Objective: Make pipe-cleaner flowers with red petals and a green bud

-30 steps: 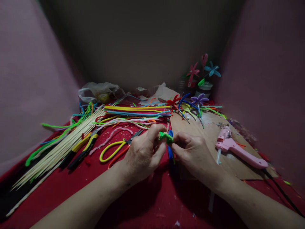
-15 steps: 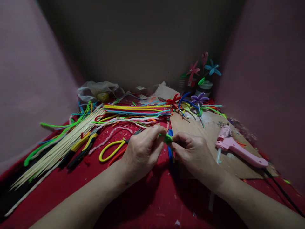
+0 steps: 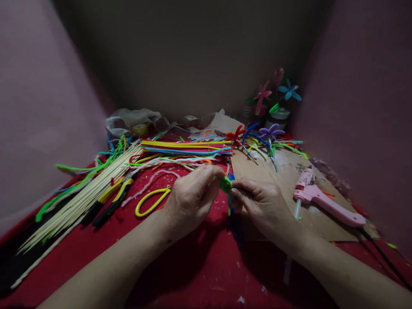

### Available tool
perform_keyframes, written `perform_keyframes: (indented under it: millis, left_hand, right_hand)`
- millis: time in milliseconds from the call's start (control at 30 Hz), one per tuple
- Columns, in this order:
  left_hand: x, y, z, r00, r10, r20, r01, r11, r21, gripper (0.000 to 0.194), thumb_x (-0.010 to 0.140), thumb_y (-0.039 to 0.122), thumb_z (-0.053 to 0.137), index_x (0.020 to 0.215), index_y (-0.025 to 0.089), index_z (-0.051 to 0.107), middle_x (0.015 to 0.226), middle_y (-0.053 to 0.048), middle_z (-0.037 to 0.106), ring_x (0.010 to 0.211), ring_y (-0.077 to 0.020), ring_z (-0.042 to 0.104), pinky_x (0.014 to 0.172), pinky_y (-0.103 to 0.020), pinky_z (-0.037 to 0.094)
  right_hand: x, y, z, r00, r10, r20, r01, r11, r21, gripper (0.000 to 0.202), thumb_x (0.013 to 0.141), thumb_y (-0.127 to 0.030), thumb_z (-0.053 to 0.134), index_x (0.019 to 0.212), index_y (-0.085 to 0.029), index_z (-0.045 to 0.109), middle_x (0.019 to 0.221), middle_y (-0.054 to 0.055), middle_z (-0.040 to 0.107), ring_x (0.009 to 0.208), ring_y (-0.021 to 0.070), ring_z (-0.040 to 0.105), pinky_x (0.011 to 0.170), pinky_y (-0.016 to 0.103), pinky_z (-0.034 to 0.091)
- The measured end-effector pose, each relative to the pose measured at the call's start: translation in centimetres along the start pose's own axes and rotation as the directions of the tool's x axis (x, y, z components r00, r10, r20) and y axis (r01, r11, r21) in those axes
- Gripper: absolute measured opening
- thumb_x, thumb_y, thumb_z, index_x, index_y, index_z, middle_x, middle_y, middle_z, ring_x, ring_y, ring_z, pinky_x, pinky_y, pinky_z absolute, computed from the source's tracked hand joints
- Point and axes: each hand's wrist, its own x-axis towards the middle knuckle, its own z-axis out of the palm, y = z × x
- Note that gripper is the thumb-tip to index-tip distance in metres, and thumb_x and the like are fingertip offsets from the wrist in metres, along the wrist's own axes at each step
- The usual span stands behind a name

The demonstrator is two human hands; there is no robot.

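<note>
Between my two hands is a green pipe cleaner [image 3: 225, 184], bent into a small, tight shape. My left hand [image 3: 195, 195] pinches its left side, with the fingertips partly hidden behind the knuckles. From the right, thumb and forefinger of my right hand [image 3: 262, 201] close on its other edge. A blue pipe cleaner piece [image 3: 236, 231] shows below and behind the green one, against the red cloth [image 3: 193, 266]; whether a finger touches it I cannot tell. Beside my left wrist lie yellow-handled scissors [image 3: 151, 206], partly covered by that hand.
Left are pliers [image 3: 114, 199] and a bundle of thin sticks [image 3: 86, 197]. Straight pipe cleaners [image 3: 186, 148] lie behind my hands. A pink glue gun [image 3: 325, 199] rests on cardboard [image 3: 337, 227], with a purple pipe-cleaner flower [image 3: 271, 132] at its back edge. Walls stand on both sides.
The green pipe cleaner has turned a little between my fingertips, and a green end now hangs below it. My left hand has shifted slightly; both hands keep their pinch.
</note>
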Motion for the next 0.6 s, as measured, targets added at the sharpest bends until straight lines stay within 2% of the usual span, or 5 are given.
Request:
perform_keyframes:
  millis: [67, 167, 333, 433, 600]
  left_hand:
    - [0.01, -0.09, 0.01, 1.000, 0.005, -0.008, -0.005, 1.000, 0.000, 0.012, 0.083, 0.006, 0.049, 0.089, 0.016, 0.054, 0.073, -0.001, 0.057, 0.066, -0.0087, 0.054, 0.062, -0.018, 0.045]
    - [-0.09, -0.26, 0.10, 1.000, 0.011, -0.001, -0.011, 1.000, -0.007, 0.013, 0.083, 0.007, 0.048, 0.090, 0.016, 0.053, 0.075, -0.002, 0.058, 0.068, -0.0094, 0.055, 0.063, -0.019, 0.046]
    - [-0.29, -0.44, 0.20, 0.998, 0.068, 0.012, -0.068, 0.998, 0.003, 0.017, 0.083, 0.006, 0.046, 0.094, 0.017, 0.053, 0.078, -0.002, 0.059, 0.072, -0.0099, 0.056, 0.067, -0.021, 0.046]
    - [-0.30, -0.40, 0.18, 0.997, 0.075, 0.015, -0.075, 0.997, 0.008, 0.017, 0.083, 0.005, 0.047, 0.094, 0.017, 0.053, 0.078, -0.002, 0.059, 0.071, -0.0096, 0.055, 0.067, -0.020, 0.045]
    - [-0.12, -0.24, 0.03, 0.998, 0.057, 0.018, -0.057, 0.998, 0.007, 0.015, 0.083, 0.006, 0.047, 0.092, 0.016, 0.054, 0.077, -0.002, 0.060, 0.071, -0.0094, 0.056, 0.067, -0.019, 0.045]
  right_hand:
    - [0.07, -0.24, -0.04, 1.000, 0.027, 0.012, -0.028, 0.999, 0.021, 0.018, 0.082, -0.020, 0.051, 0.080, -0.018, 0.069, 0.062, 0.000, 0.059, 0.055, 0.0110, 0.055, 0.052, 0.022, 0.045]
    - [0.24, -0.80, -0.14, 0.984, 0.168, 0.054, -0.173, 0.978, 0.116, 0.019, 0.081, -0.023, 0.053, 0.082, -0.016, 0.070, 0.057, 0.000, 0.060, 0.049, 0.0109, 0.055, 0.048, 0.023, 0.045]
    - [0.69, -0.98, -0.23, 0.919, 0.347, 0.186, -0.392, 0.854, 0.342, 0.018, 0.077, -0.024, 0.058, 0.083, -0.012, 0.070, 0.050, 0.000, 0.061, 0.042, 0.0087, 0.053, 0.043, 0.020, 0.043]
    - [0.86, -0.74, -0.30, 0.896, 0.375, 0.237, -0.442, 0.806, 0.395, 0.016, 0.074, -0.023, 0.061, 0.080, -0.011, 0.070, 0.051, 0.001, 0.062, 0.043, 0.0085, 0.054, 0.041, 0.019, 0.042]
    - [0.80, -0.63, -0.34, 0.895, 0.372, 0.244, -0.443, 0.802, 0.401, 0.015, 0.074, -0.023, 0.062, 0.080, -0.012, 0.069, 0.049, -0.001, 0.061, 0.040, 0.0074, 0.053, 0.041, 0.018, 0.042]
